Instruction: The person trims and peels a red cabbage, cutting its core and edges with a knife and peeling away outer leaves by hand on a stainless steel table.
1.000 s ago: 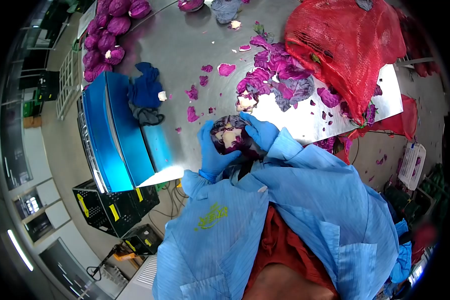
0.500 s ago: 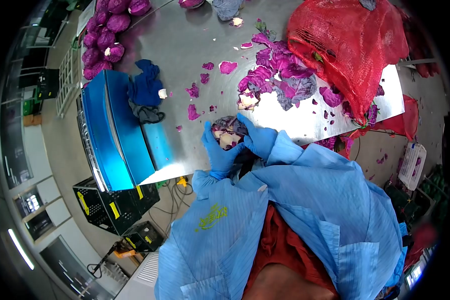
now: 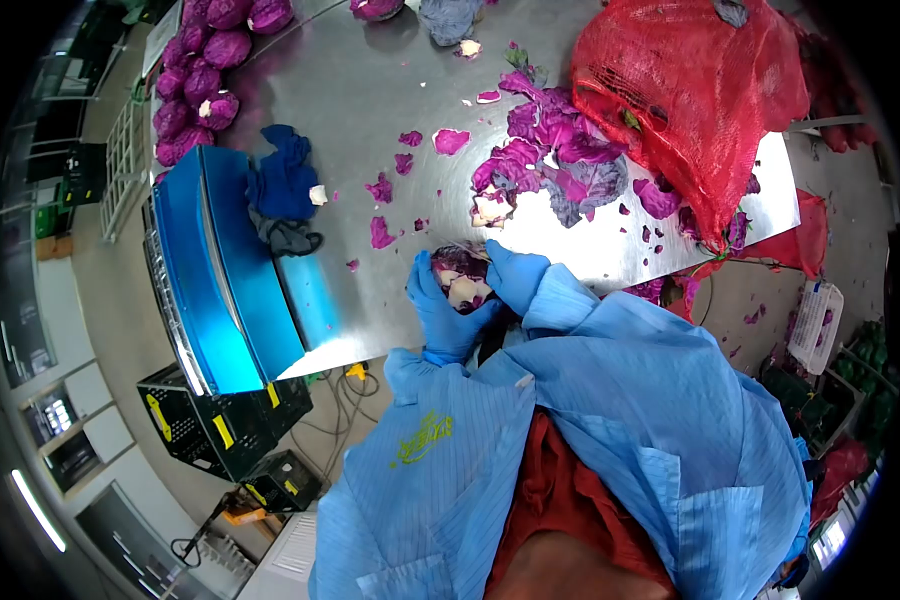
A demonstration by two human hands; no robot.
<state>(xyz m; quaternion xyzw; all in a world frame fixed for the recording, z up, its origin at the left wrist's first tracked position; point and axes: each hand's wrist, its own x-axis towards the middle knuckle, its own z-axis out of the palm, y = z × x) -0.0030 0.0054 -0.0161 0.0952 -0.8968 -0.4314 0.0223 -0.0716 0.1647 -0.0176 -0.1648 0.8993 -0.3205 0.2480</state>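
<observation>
A: State the position of the item in hand.
B: A purple cabbage (image 3: 457, 265) is held at the near edge of the metal table (image 3: 355, 100), between two blue-gloved hands. A pale patch (its outline ragged) faces up. Whether the cabbage touches the tabletop cannot be told.

A: Condition of the left hand?
B: The left hand (image 3: 440, 318) is wrapped around the cabbage at the left and near side, thumb and fingers spread over it in a grasp.

A: And the right?
B: The right hand (image 3: 515, 278) bears on the upper right of the cabbage, fingers bent. Whether they pinch a leaf cannot be determined.

A: Surroundings?
B: Loose leaves (image 3: 540, 130) lie in a heap beyond the hands, with torn scraps scattered to the left of it. A red mesh bag (image 3: 695, 90) lies to the right, near the heap. To the left, a blue cloth (image 3: 285, 175) rests against a blue box (image 3: 190, 270); more cabbages (image 3: 200, 80) are piled beyond that box.
</observation>
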